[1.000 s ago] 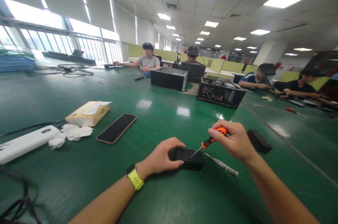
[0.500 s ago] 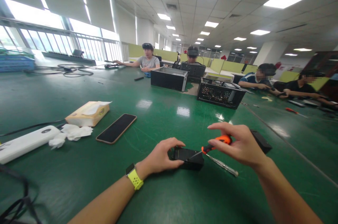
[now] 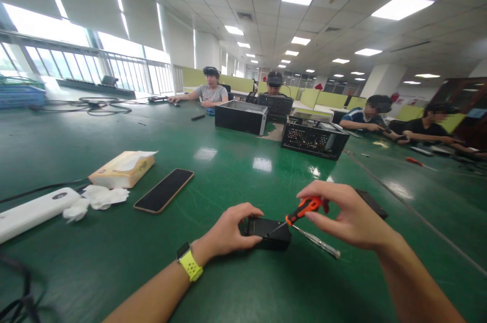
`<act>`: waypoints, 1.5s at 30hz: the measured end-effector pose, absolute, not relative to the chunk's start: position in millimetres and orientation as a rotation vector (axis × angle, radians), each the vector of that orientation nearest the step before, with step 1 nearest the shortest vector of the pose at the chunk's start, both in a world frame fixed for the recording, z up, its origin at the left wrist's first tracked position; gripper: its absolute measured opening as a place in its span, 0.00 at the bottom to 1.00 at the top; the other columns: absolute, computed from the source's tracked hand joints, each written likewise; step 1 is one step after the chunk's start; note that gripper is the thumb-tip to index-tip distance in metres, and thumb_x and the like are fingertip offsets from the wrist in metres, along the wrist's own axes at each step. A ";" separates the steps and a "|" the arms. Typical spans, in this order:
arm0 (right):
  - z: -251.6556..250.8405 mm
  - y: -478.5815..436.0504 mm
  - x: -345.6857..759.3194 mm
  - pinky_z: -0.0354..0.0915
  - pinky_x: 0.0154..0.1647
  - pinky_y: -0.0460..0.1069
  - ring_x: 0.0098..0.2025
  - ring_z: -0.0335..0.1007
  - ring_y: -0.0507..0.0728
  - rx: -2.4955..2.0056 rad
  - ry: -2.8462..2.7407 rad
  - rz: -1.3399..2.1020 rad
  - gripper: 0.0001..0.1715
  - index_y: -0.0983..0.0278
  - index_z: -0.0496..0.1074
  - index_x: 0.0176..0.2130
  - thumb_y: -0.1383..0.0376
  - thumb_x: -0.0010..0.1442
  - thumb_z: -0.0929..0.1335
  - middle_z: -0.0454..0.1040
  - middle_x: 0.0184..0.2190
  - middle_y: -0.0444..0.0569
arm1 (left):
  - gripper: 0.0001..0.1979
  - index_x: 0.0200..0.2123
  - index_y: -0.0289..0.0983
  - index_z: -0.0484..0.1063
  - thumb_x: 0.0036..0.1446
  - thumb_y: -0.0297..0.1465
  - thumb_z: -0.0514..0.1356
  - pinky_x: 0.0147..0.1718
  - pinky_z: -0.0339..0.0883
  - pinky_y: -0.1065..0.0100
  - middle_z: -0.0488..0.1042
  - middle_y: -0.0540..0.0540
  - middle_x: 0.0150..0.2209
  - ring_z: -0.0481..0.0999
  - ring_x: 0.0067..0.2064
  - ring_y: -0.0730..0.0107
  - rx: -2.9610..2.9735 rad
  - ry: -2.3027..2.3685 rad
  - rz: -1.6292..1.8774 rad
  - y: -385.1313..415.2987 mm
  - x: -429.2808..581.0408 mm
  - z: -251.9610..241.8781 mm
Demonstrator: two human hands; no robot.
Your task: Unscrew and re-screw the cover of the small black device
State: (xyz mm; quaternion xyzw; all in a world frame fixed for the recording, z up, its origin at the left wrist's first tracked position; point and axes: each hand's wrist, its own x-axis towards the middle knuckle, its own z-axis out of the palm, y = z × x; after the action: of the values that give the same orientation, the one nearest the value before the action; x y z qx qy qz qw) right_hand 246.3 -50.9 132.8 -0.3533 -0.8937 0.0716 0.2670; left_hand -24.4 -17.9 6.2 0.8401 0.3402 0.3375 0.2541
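Observation:
Lying on the green table is a small black rectangular box (image 3: 276, 237). My left hand (image 3: 232, 226) grips its left end between thumb and fingers. An orange and black screwdriver (image 3: 304, 209) slants down to the left, its tip at the top face of the box. The fingers of my right hand (image 3: 342, 214) close around the screwdriver's handle. Beside the box, partly behind that handle, lies a thin screwdriver with a clear handle (image 3: 319, 243). Another black piece (image 3: 373, 203) rests on the table behind my right hand, which partly hides it.
A phone (image 3: 164, 190), a tissue pack (image 3: 124, 168), crumpled tissues (image 3: 97, 199) and a white power strip (image 3: 36, 214) lie to the left. Two computer cases (image 3: 241, 116) (image 3: 315, 138) stand farther back. Several co-workers sit around the table. Another orange screwdriver (image 3: 414, 162) lies far right.
My right hand's fingers have shifted on the orange screwdriver's handle, and the handle has tilted more upright. My left hand keeps its hold on the box. The view has shifted slightly.

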 end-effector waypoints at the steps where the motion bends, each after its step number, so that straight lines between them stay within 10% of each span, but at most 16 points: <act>1: 133.1 -51.1 246.8 0.63 0.30 0.46 0.29 0.71 0.52 -0.978 -2.416 0.186 0.08 0.62 0.75 0.41 0.62 0.61 0.69 0.77 0.30 0.45 | 0.20 0.47 0.39 0.72 0.49 0.30 0.69 0.44 0.66 0.64 0.75 0.47 0.42 0.74 0.43 0.61 2.284 0.922 0.919 -18.0 -24.4 6.5; 45: 125.4 -54.1 238.8 0.66 0.33 0.45 0.30 0.74 0.52 -0.944 -2.397 0.109 0.14 0.61 0.71 0.46 0.61 0.60 0.72 0.78 0.32 0.44 | 0.19 0.46 0.38 0.73 0.50 0.29 0.69 0.44 0.65 0.65 0.75 0.46 0.42 0.74 0.43 0.62 2.320 0.888 0.940 -18.4 -24.5 5.2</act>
State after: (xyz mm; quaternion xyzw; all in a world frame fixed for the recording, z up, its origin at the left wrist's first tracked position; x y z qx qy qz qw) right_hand 238.8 -54.1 125.4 -0.3517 -0.8930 0.0404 0.2778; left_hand -24.5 -18.4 5.2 0.8478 0.3247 0.3434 0.2404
